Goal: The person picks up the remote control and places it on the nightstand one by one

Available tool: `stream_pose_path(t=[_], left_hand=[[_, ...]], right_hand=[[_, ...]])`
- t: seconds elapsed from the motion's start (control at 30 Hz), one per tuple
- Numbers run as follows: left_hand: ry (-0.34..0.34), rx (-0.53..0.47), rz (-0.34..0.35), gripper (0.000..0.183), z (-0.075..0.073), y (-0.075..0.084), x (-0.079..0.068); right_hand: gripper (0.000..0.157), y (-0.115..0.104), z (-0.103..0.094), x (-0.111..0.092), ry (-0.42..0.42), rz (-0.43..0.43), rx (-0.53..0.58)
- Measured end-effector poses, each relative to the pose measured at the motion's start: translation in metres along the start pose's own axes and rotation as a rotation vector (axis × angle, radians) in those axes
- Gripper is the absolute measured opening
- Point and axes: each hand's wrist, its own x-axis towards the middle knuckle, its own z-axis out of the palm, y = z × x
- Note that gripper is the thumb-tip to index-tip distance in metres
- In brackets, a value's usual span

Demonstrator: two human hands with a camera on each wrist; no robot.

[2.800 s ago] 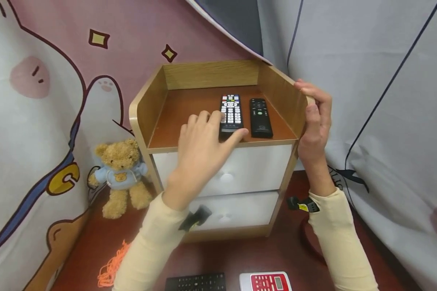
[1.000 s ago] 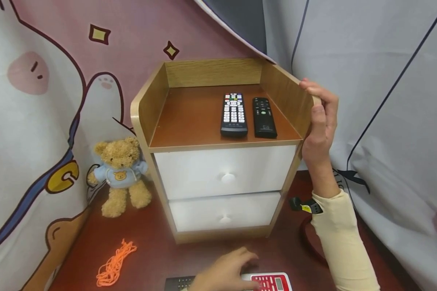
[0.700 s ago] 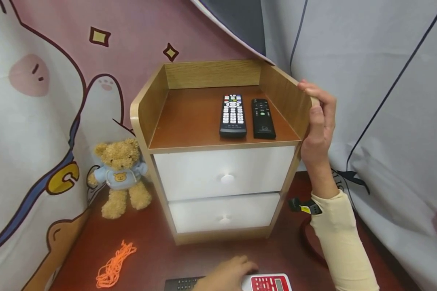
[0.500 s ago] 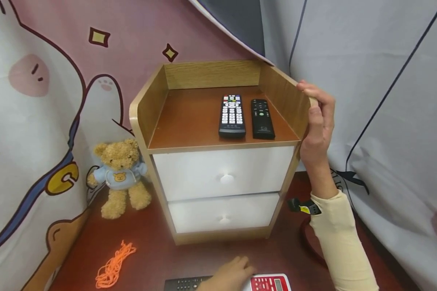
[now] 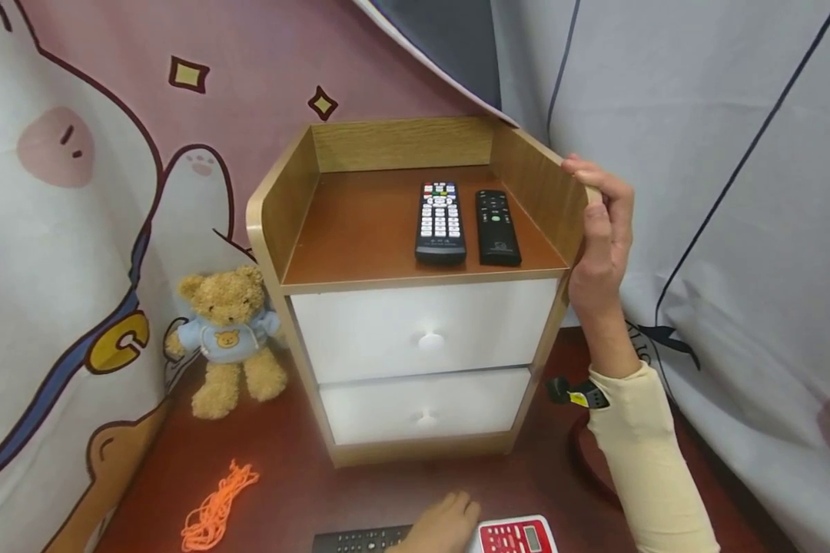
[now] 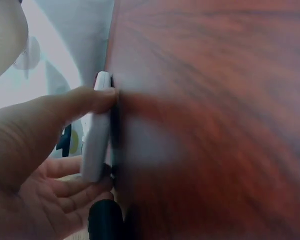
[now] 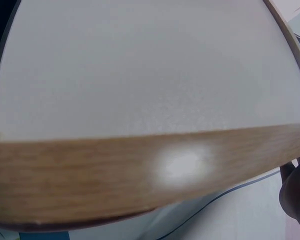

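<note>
At the bottom of the head view, my left hand (image 5: 444, 527) is at the left end of a red and white calculator (image 5: 513, 536) on the table. The left wrist view has the thumb (image 6: 97, 100) on one side of the calculator's white edge (image 6: 96, 145) and the fingers on the other, pinching it. My right hand (image 5: 600, 242) grips the front edge of the right side panel of a small wooden cabinet (image 5: 287, 196) with two white drawers, both pushed in. A black remote control with white buttons (image 5: 440, 224) and a plain black remote (image 5: 497, 229) lie side by side on its top.
Another long black remote (image 5: 353, 540) lies left of my left hand, partly covered by it. Tangled orange cord (image 5: 217, 511) lies on the dark red table (image 5: 283, 461). A teddy bear (image 5: 228, 338) in a blue hoodie sits left of the cabinet. Printed curtains hang behind.
My left hand has left the white-buttoned remote on the cabinet, come down to the table and taken hold of the calculator, which has turned slightly. My right hand keeps its grip.
</note>
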Motion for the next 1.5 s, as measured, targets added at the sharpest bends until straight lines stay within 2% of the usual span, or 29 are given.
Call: stream_pose_path(t=[0.13, 0.27, 0.4, 0.5, 0.67, 0.8, 0.93, 1.03, 1.13, 1.2, 1.23, 1.3, 1.5], left_hand=[[-0.003, -0.125, -0.031, 0.051, -0.005, 0.0, 0.002], [0.024, -0.164, -0.025, 0.051, -0.011, -0.003, 0.001], [0.113, -0.201, -0.01, 0.053, -0.022, -0.006, -0.003], [0.166, -0.272, -0.005, 0.054, -0.04, -0.011, -0.009], [0.258, -0.303, 0.008, 0.052, -0.091, -0.018, -0.025], [0.385, -0.235, 0.058, 0.056, -0.14, -0.021, -0.037], [0.532, -0.103, 0.148, 0.064, -0.19, -0.021, -0.043], [0.652, -0.017, 0.249, 0.063, -0.227, -0.02, -0.041], [0.775, 0.019, 0.348, 0.057, -0.261, -0.021, -0.036], [0.845, 0.023, 0.368, 0.056, -0.281, -0.023, -0.033], [0.873, 0.032, 0.357, 0.056, -0.29, -0.024, -0.032], [0.912, 0.059, 0.283, 0.056, -0.306, -0.027, -0.032], [0.994, 0.162, -0.084, 0.055, -0.335, -0.03, -0.016]], right_hand=[[0.034, 0.0, 0.0, -0.001, 0.0, -0.002, 0.003], [0.034, 0.0, -0.001, -0.001, 0.01, 0.001, -0.01], [0.034, -0.001, -0.001, -0.001, 0.009, 0.005, -0.011], [0.034, 0.0, -0.002, -0.001, 0.004, 0.006, -0.005], [0.034, 0.0, -0.001, -0.001, 0.003, 0.005, -0.007], [0.034, 0.0, 0.0, 0.0, 0.005, 0.0, 0.0], [0.034, 0.0, 0.001, 0.0, 0.004, -0.001, -0.001], [0.034, -0.002, 0.0, 0.0, 0.007, 0.004, -0.01], [0.033, -0.006, -0.001, 0.002, 0.011, 0.008, -0.017], [0.033, -0.007, 0.0, 0.002, 0.014, 0.008, -0.01], [0.033, -0.007, 0.0, 0.002, 0.015, 0.007, -0.008], [0.033, -0.007, 0.002, 0.002, 0.018, 0.004, -0.002], [0.033, -0.006, 0.003, -0.001, 0.022, 0.003, 0.023]])
